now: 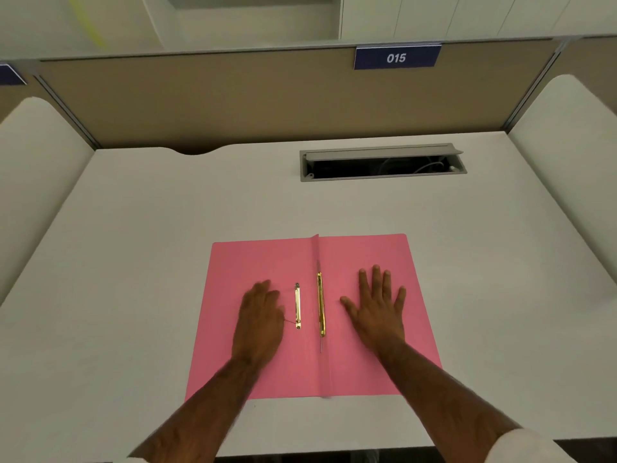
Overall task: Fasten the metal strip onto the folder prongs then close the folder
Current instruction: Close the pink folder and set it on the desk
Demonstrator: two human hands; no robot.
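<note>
A pink folder (350, 248) lies open and flat on the white desk. Along its centre fold sits the gold prong fastener (320, 304), lying lengthwise. A loose gold metal strip (297, 305) rests on the left flap, parallel to the fold. My left hand (260, 315) hovers or rests on the left flap just left of the strip, fingers loosely curled, holding nothing. My right hand (377, 305) lies flat on the right flap with fingers spread.
The white desk (133, 262) has an open grey cable slot (382, 162) at the back right. A tan partition (233, 95) with a blue "015" label (396, 57) stands behind. White side panels rise at both sides.
</note>
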